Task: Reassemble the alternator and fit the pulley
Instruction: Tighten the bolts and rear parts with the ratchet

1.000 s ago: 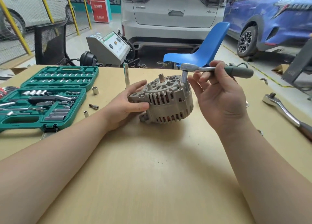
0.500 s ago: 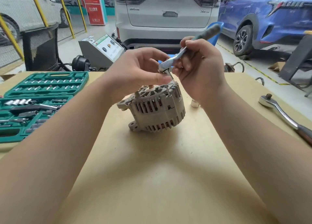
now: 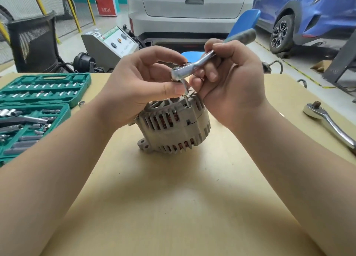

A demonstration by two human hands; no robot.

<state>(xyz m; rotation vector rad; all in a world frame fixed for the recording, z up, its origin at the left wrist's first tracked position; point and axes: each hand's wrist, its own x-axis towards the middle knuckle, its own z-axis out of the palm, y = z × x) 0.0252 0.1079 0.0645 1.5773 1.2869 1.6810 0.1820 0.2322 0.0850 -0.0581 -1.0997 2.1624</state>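
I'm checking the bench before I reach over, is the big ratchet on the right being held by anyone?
No, the big ratchet lies alone on the table, while both hands hold a smaller one over the alternator.

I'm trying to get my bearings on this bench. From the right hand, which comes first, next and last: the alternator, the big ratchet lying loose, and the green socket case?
1. Alternator: just below the right hand, at the table's middle.
2. Loose ratchet: farther off, out on the right.
3. Green socket case: farthest, across on the left edge.

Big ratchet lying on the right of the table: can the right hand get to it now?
Probably not at once: the right hand grips the small ratchet. The big ratchet lies unobstructed.
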